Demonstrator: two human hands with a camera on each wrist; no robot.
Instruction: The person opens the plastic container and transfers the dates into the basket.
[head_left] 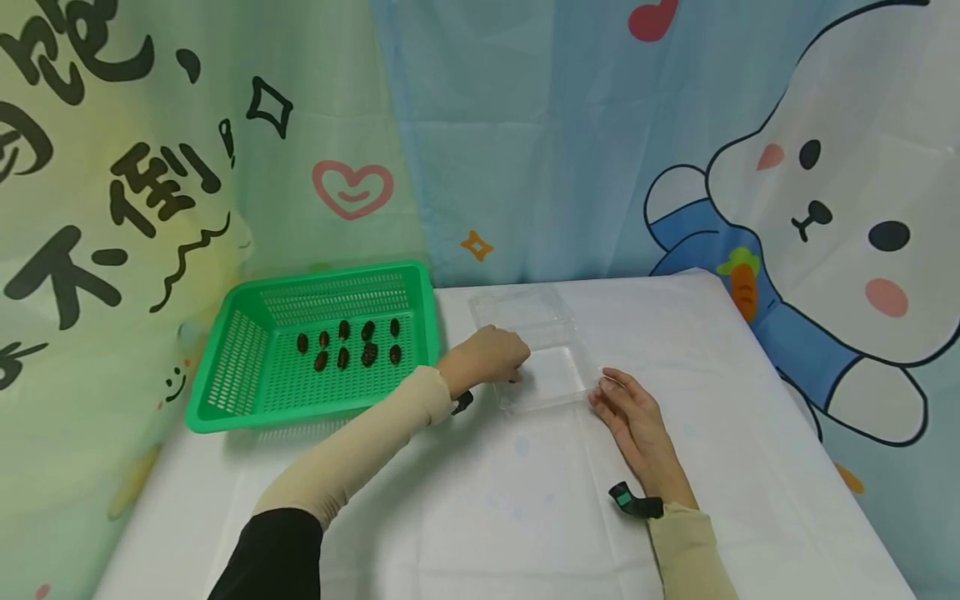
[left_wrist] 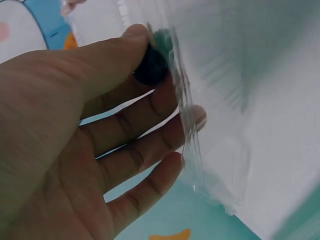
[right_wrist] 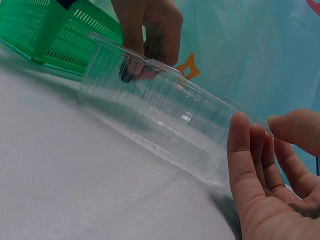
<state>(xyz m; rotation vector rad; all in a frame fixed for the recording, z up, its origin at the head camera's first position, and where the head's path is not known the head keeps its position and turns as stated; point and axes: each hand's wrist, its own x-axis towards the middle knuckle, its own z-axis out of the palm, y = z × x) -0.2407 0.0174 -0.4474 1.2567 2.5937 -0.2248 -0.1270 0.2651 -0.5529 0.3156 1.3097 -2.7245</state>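
My left hand (head_left: 489, 357) is over the left side of a clear plastic box (head_left: 551, 398) with a hinged lid. Between its thumb and fingers it pinches a small dark oval fruit (left_wrist: 151, 67), date-like in shape; shadow hides its surface. In the right wrist view that fruit (right_wrist: 126, 73) shows through the box wall, at or just inside the rim. My right hand (head_left: 633, 425) holds the box's right edge, thumb (right_wrist: 295, 129) at the rim and fingers along the outside wall. The box stands on the table with its lid (head_left: 517, 307) folded back.
Left of the box stands a green plastic basket (head_left: 206, 400). Several dark brown oval fruits (head_left: 342, 358) lie in it in two rows. White cloth (head_left: 480, 517) covers the table, and a printed curtain (head_left: 510, 167) hangs behind its far edge.
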